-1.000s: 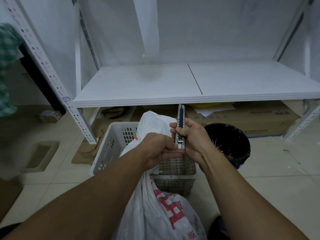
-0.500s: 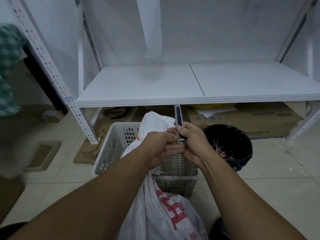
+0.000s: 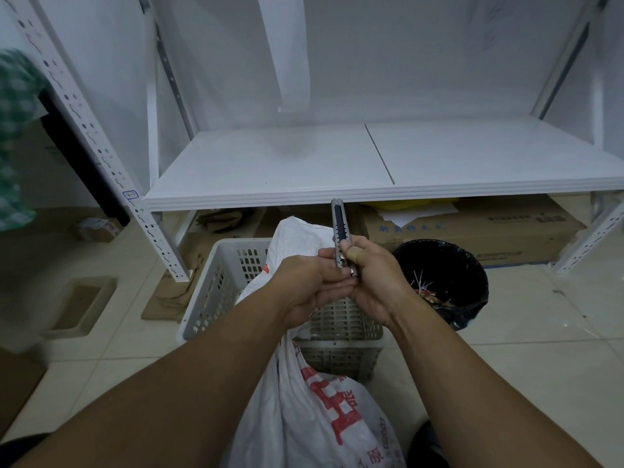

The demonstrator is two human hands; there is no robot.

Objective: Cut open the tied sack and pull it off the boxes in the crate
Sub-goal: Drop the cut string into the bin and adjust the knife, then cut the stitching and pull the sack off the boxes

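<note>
The crate (image 3: 216, 295) stands hemmed in: the shelf (image 3: 304, 194) edge hangs just behind it, the black bin (image 3: 442, 282) sits close beside it, and the sack (image 3: 314, 417) drapes over its near wall. Bare floor (image 3: 111, 339) lies open on its other side.

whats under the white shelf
Under the white shelf lie a long cardboard box with white paper and something yellow on top, plus flattened cardboard to the left. The sack and hands cover the middle.
</note>
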